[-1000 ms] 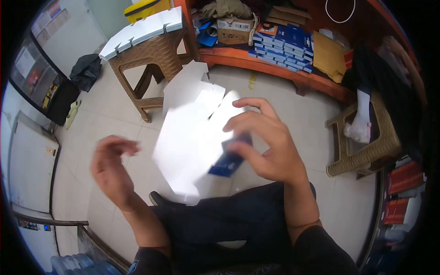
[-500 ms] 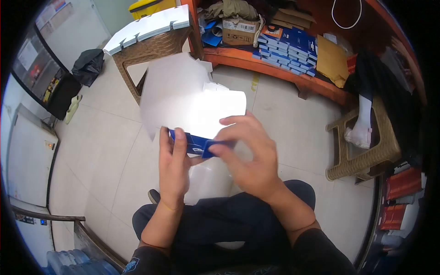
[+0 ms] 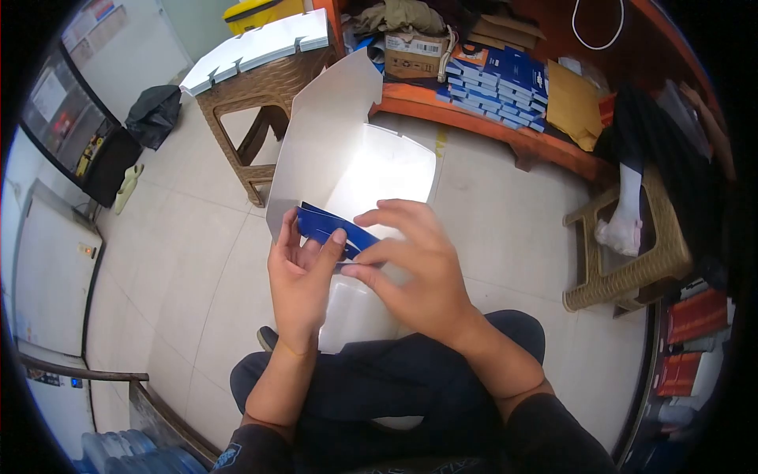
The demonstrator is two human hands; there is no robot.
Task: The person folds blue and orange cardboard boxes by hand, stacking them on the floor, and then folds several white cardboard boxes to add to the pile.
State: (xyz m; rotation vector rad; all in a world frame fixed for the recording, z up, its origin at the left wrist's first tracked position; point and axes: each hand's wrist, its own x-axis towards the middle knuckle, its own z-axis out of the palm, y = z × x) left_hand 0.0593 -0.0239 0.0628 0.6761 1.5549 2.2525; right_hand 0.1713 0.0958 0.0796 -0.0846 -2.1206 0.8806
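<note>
A folding carton [image 3: 316, 142], white inside with blue printed outer flaps, stands partly opened out above my lap. Its tall white panel rises at the left, and another panel slants away at the right. My left hand [image 3: 304, 265] grips the near blue flap [image 3: 317, 225], thumb across its printed face and fingers behind. At the right end of that flap, my right hand [image 3: 422, 272] pinches the edge between thumb and index finger, its other fingers raised. The right fingers hide part of the flap's end. Below the hands, a pale translucent surface [image 3: 355, 312] shows between my legs.
A brown stool [image 3: 272, 83] bears a stack of white die-cut sheets [image 3: 257, 49]. On the orange shelf [image 3: 489, 130] lie stacked blue boxes [image 3: 505, 83] and a yellow envelope [image 3: 572, 103]. Another person's foot [image 3: 620, 235] rests on a stool [image 3: 628, 276] at right.
The carton's white panels have swung more upright and apart. The blue flap now tilts up, and my left thumb has moved right along it while my right hand shifted slightly left.
</note>
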